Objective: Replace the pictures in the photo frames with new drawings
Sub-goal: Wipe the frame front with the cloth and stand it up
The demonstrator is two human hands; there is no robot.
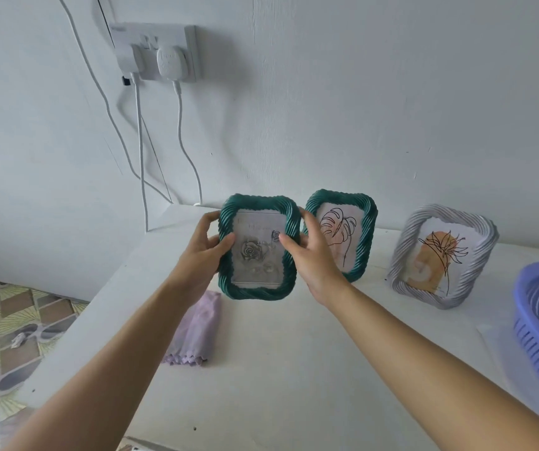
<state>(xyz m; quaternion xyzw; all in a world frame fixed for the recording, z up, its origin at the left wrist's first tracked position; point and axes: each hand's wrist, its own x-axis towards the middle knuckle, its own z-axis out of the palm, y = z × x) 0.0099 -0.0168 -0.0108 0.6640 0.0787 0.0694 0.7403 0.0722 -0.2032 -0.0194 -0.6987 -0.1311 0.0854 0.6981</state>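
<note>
Forearms are extended over the table (277, 369). Green frame (258, 255), rose picture not yet replaced, is held upright above it, clasped at either edge by left hand (206, 252) and right hand (310, 258), presumably for turning to the backing. Second green frame (356, 229) and grey frame (440, 255), drawings fitted, are stood alongside.

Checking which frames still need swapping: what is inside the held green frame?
A grey rose picture with faint lettering sits in the held green frame. Thumbs of the left hand and right hand cover its side edges.
</note>
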